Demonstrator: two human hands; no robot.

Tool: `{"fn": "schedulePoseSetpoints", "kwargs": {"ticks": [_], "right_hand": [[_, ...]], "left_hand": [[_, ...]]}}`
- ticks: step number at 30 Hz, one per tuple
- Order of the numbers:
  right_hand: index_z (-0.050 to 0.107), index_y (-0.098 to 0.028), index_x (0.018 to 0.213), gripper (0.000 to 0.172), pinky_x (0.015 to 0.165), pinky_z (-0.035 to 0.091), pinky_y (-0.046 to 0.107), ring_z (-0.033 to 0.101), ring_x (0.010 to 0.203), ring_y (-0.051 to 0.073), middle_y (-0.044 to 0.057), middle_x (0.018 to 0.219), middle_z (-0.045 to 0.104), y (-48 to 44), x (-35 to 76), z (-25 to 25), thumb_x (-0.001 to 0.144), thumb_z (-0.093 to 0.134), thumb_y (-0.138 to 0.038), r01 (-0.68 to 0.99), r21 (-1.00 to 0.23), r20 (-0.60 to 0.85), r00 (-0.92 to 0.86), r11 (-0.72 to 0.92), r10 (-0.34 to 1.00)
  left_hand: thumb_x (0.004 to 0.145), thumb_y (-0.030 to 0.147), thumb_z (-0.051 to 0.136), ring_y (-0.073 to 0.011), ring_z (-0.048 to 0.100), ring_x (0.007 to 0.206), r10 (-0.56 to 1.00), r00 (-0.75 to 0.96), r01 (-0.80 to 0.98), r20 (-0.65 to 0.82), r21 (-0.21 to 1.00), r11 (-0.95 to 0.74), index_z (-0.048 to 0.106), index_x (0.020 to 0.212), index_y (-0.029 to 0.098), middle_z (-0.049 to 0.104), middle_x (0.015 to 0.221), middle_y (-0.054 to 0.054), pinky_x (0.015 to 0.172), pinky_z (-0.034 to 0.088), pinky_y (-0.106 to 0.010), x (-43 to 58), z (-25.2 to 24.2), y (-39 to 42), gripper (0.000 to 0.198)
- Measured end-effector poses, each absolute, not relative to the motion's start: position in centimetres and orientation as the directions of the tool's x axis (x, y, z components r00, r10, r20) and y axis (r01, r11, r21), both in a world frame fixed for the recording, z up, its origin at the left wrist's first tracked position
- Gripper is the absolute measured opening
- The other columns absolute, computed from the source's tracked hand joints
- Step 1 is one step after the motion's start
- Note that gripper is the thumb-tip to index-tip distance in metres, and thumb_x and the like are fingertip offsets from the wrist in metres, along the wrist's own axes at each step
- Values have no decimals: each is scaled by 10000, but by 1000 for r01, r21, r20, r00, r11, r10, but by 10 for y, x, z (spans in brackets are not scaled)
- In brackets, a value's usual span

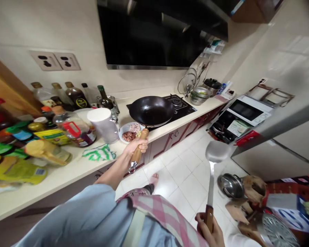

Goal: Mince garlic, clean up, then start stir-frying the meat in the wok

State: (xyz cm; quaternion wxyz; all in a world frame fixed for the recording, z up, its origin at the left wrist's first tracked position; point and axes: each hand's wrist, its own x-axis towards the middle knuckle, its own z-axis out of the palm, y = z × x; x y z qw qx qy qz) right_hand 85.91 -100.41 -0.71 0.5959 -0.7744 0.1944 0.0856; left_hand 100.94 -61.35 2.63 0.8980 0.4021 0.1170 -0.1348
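Note:
My left hand (pixel 130 146) is wrapped around the wooden handle (pixel 136 157) of a black wok (pixel 152 108). The wok sits on the gas stove (pixel 188 109) and looks bare inside apart from some shine. My right hand (pixel 213 230), low on the right, grips the brown wooden handle of a metal wok spatula (pixel 210 181). Its broad blade points up and away, over the floor and apart from the wok. Just behind my left hand, a white bowl (pixel 121 133) holds browned meat pieces and pale pinkish chopped bits.
Seasoning bottles (pixel 76 96) crowd the left counter, near a white canister (pixel 103 125) and a green-and-white cloth (pixel 99 153). Beyond the stove stand metal bowls (pixel 197 99). A dark range hood (pixel 159 37) hangs above. On the right are a microwave (pixel 249 109) and floor-level pots (pixel 230 185).

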Motion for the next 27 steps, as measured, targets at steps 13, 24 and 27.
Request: {"fn": "schedulePoseSetpoints", "kwargs": {"ticks": [13,24,27], "right_hand": [[598,-176,759,423,527,333,248,419,558,126,-17,626,486,-999,1127,-12,713,701,-584,-302,-897,-349,932,-323,99],[597,-161,750,392,525,376,242,460,586,126,14,675,539,-1008,1321,-18,733,706,-537,-160,-895,-375,775,-416,508],[583,-169,780,386,476,355,229,436,518,107,-10,610,514,-1001,1379,-14,733,702,-533,-112,-898,-369,717,-425,591]], "left_hand": [[606,141,771,-9,336,394,206,895,168,-396,726,667,457,826,181,387,559,118,389,263,-150,1181,-6,-591,385],[586,171,754,-23,347,372,428,807,29,-406,752,658,452,847,189,435,543,107,376,272,-158,1244,-25,-620,399],[585,190,753,-32,354,356,498,776,-54,-386,747,662,451,834,192,440,524,104,367,278,-166,1261,-34,-634,391]]}}
